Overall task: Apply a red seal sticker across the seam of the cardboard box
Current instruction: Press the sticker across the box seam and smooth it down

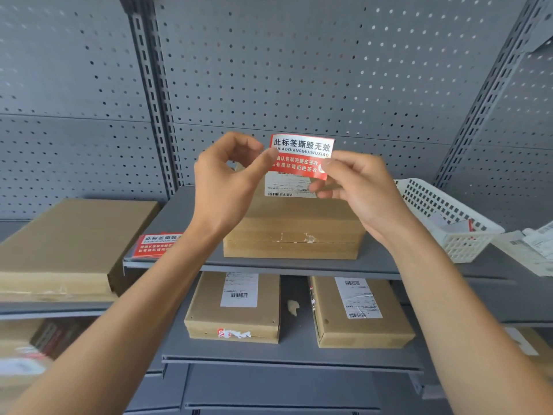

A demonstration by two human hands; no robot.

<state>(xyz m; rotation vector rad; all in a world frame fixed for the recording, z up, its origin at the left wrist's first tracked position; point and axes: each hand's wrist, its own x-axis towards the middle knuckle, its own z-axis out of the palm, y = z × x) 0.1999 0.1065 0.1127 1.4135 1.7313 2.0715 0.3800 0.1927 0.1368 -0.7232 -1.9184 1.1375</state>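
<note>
A red seal sticker (300, 155) with white and black print is held up in the air in front of the pegboard. My left hand (227, 181) pinches its left edge between thumb and forefinger. My right hand (356, 187) grips its right lower corner. Right behind and below the sticker, a flat cardboard box (293, 232) lies on the grey shelf (380, 262), with a white shipping label partly hidden by the sticker. The box's front seam faces me and shows scuffed bits of old tape.
A stack of more red stickers (155, 244) lies at the shelf's left edge. A white perforated basket (449, 217) stands at the right, papers (535, 250) beyond it. A large box (68, 244) sits at the left; two labelled boxes (236, 307) (359, 313) rest on the lower shelf.
</note>
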